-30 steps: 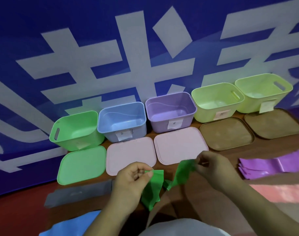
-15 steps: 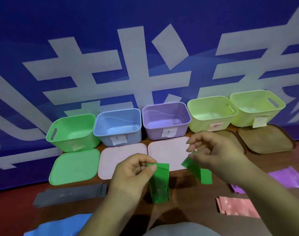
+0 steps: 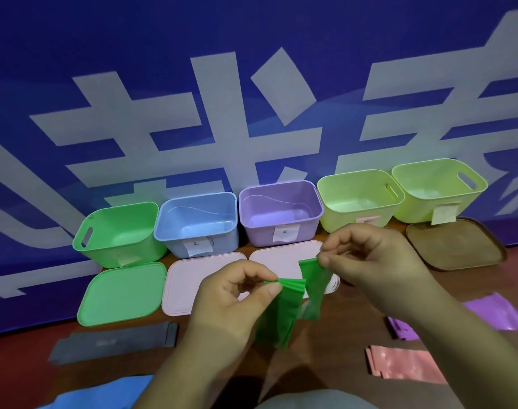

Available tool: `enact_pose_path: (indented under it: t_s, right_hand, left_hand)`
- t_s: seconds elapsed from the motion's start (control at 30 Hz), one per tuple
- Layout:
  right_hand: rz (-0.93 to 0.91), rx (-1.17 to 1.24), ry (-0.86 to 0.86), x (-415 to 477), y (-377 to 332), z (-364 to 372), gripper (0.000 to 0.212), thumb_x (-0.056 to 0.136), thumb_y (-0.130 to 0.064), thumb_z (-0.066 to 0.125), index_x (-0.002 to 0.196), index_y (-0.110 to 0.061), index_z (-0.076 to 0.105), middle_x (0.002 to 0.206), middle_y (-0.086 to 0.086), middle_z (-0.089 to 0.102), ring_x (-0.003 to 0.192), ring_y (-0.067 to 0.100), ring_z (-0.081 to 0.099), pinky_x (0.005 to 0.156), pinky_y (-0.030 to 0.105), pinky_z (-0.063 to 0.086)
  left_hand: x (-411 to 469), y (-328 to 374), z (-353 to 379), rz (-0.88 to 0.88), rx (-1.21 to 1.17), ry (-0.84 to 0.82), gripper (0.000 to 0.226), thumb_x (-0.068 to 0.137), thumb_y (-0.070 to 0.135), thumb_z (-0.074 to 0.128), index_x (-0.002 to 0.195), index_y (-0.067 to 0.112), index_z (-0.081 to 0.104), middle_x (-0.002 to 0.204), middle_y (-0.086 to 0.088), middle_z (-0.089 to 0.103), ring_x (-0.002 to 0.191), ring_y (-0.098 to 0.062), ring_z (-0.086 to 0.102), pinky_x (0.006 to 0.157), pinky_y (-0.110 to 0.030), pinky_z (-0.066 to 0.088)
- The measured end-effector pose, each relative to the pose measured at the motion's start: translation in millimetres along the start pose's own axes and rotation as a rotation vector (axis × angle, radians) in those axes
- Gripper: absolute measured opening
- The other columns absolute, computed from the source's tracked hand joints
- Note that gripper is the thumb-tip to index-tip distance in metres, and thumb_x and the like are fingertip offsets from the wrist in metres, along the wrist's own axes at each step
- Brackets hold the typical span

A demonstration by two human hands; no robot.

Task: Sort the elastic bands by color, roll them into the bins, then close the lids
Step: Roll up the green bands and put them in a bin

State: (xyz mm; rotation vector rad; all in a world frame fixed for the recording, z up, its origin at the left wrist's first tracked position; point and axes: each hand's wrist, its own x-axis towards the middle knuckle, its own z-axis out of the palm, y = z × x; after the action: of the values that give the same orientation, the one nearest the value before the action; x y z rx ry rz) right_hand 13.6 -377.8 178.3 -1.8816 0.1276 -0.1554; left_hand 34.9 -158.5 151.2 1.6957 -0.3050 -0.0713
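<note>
L+R fingers [image 3: 274,289] tight on grn band [image 3: 287,308]

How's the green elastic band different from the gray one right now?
The green band is lifted off the table, pinched by the left hand and right hand; the gray band lies on it untouched. The green band is bunched into folds; the gray band lies flat. Both are wide strips.

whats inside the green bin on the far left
Only its bare floor and far wall show inside the green bin: no band in there. Its near wall covers the front strip of the floor, so that part cannot be checked.
</note>
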Motion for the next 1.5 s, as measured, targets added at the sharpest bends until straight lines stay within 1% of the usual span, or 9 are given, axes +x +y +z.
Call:
enact_pose_path:
  t_s: [0.07,0.2,0.47,0.6,0.83,1.0,1.17,1.4,1.5]
  right_hand:
    - [0.045,0.192,-0.002,0,-4,3,0.015,0.076,0.003,0.077,0.08,-0.011,0.072,0.07,0.001,0.072,0.061,0.005,0.062,0.058,0.016,0.047]
    - [0.104,0.4,0.008,-2,-9,11,0.016,0.076,0.012,0.073,0.085,0.0,0.067,0.07,0.008,0.07,0.063,0.01,0.064,0.061,0.017,0.052]
    - [0.225,0.66,-0.177,-3,-17,22,0.016,0.064,-0.004,0.077,0.073,-0.017,0.072,0.068,0.007,0.067,0.062,0.017,0.06,0.06,0.025,0.049]
    - [0.244,0.649,-0.188,-6,-22,23,0.012,0.064,-0.009,0.076,0.071,-0.018,0.073,0.065,0.004,0.065,0.057,0.013,0.055,0.052,0.02,0.045]
    - [0.204,0.671,-0.217,-9,-22,22,0.013,0.064,-0.01,0.078,0.072,-0.019,0.073,0.067,0.004,0.066,0.063,0.014,0.058,0.061,0.024,0.047]
    - [0.17,0.703,-0.256,-10,-19,21,0.046,0.044,-0.033,0.096,0.079,-0.017,0.073,0.074,0.007,0.069,0.069,0.017,0.065,0.066,0.026,0.053]
    - [0.169,0.713,-0.252,-9,-19,21,0.049,0.041,-0.039,0.096,0.079,-0.017,0.073,0.073,0.006,0.069,0.069,0.015,0.065,0.068,0.026,0.054]
    - [0.126,0.604,-0.221,-7,-27,19,0.016,0.065,-0.014,0.081,0.079,-0.017,0.073,0.073,0.006,0.067,0.075,0.026,0.055,0.077,0.038,0.045]
    - [0.049,0.537,-0.218,-6,-35,14,0.018,0.068,-0.006,0.082,0.081,-0.014,0.072,0.076,0.008,0.067,0.073,0.02,0.06,0.072,0.026,0.051]
  left_hand:
    - [1,4,3,0.025,-0.024,-0.004,0.018,0.073,0.014,0.076,0.082,0.03,0.075,0.077,0.0,0.072,0.074,-0.012,0.064,0.071,-0.024,0.051]
    - [2,13,8,0.089,-0.072,-0.033,0.019,0.072,0.009,0.077,0.08,0.026,0.076,0.077,-0.001,0.072,0.074,-0.013,0.065,0.071,-0.023,0.051]
    - [7,20,9,0.138,-0.076,-0.01,0.025,0.07,0.011,0.08,0.082,0.032,0.073,0.082,0.0,0.072,0.077,-0.014,0.065,0.074,-0.023,0.051]
    - [6,19,6,0.165,-0.085,0.018,0.022,0.068,0.019,0.082,0.083,0.032,0.072,0.083,-0.002,0.072,0.076,-0.017,0.065,0.075,-0.025,0.053]
    - [7,19,8,0.167,-0.12,0.065,0.024,0.064,0.028,0.08,0.086,0.031,0.072,0.085,-0.005,0.068,0.076,-0.016,0.062,0.073,-0.026,0.053]
    - [8,18,10,0.158,-0.153,0.056,0.027,0.064,0.026,0.079,0.09,0.028,0.073,0.093,-0.003,0.069,0.077,-0.018,0.061,0.072,-0.025,0.053]
    - [7,19,13,0.122,-0.171,0.058,0.025,0.066,0.02,0.081,0.088,0.03,0.075,0.09,-0.008,0.073,0.084,-0.033,0.065,0.077,-0.032,0.056]
    - [11,22,11,0.158,-0.013,0.087,0.018,0.068,0.034,0.077,0.085,0.035,0.071,0.085,0.003,0.072,0.085,-0.021,0.066,0.08,-0.029,0.052]
    - [14,26,9,0.162,0.025,0.092,0.017,0.071,0.031,0.077,0.084,0.037,0.07,0.086,0.006,0.071,0.089,-0.021,0.065,0.085,-0.033,0.05]
